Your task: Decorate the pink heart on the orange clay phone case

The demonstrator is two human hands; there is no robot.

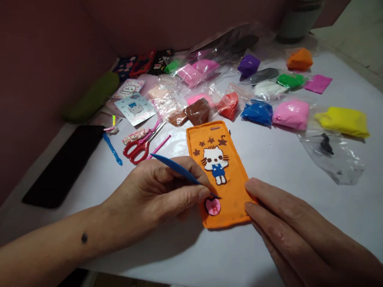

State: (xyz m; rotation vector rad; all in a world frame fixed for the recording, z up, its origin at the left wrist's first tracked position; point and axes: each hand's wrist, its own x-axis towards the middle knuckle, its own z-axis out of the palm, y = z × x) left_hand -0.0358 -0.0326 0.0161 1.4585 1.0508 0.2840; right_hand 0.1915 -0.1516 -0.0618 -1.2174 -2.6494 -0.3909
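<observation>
An orange clay-covered rectangle (223,175) lies on the white table (269,243), with a white cat figure (216,161) and brown stars on it. My left hand (155,191) is closed on a thin blue modelling tool (176,169); its tip touches a pink clay disc (213,207) at the rectangle's near left corner. My right hand (284,215) lies flat with fingers stretched out, fingertips resting on the rectangle's right near edge.
Several bagged clay lumps lie behind: yellow (344,121), pink (291,114), blue (257,112), brown (197,111), orange (299,59). Red-handled scissors (139,147), a blue stick (112,148) and a black phone (66,163) lie to the left. A clear bag (332,157) lies right.
</observation>
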